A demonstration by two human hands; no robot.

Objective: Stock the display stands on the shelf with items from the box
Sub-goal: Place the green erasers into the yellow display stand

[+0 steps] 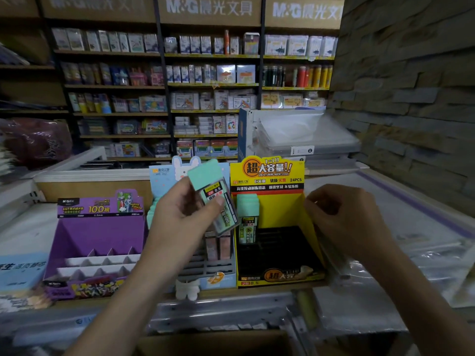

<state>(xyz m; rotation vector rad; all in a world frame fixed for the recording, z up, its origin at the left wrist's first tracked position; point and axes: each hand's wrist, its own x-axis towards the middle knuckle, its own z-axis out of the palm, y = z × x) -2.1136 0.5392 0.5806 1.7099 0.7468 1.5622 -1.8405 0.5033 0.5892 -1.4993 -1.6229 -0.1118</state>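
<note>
The back of the shop is lined with stocked shelves [210,84], and a rough stone wall [411,98] runs down the right side. In front of the person, on a wooden ledge [257,289], three cardboard display stands sit side by side: a purple stand [102,227] on the left, a pale blue stand [162,181] with a rabbit on its backboard in the middle, and a yellow stand [280,209] on the right.

The left hand [185,209] is raised in front of the blue stand, its thumb and fingers curled round a clear lead case [205,176] with a mint-green cap. The case is tilted, cap up and to the left, its lower end near the wall between the blue and yellow stands. A second case [247,217] of the same kind stands upright in the back left corner of the yellow stand.

The right hand [344,217] hovers by the yellow stand's right wall with its fingers curled; whether it pinches anything, I cannot tell. A cardboard box [218,343] shows at the bottom edge.
</note>
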